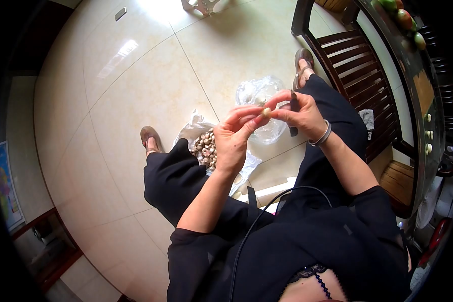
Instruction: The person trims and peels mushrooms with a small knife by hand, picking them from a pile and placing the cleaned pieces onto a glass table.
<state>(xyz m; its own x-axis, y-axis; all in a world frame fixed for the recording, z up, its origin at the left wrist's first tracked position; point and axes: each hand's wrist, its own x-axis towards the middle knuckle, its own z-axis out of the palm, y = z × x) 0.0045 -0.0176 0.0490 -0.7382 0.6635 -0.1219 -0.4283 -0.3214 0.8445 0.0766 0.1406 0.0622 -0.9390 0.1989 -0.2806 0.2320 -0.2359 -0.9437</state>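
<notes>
My left hand (pixel 234 133) is closed, thumb and fingers pinching a small pale round piece (pixel 266 112) that looks like a peeled mushroom. My right hand (pixel 299 116) meets it from the other side, its thumb and forefinger tips at the piece. A dark, narrow, knife-like tool (pixel 294 103) crosses that hand, held in the fingers; its full shape is partly hidden. Below my left hand, an open white plastic bag (pixel 196 125) holds many small brown-and-cream round pieces (pixel 205 148), mushroom-like. Behind my hands a clear plastic bag (pixel 267 90) lies on the floor; its contents are hard to make out.
My legs spread either side of the bags on the tiled floor (pixel 131 100). To the right stand a dark slatted wooden chair (pixel 355 63) and a table edge with red and green fruit (pixel 403 19). A grey cloth (pixel 367 123) hangs on the chair. A black cable (pixel 246 229) crosses my lap.
</notes>
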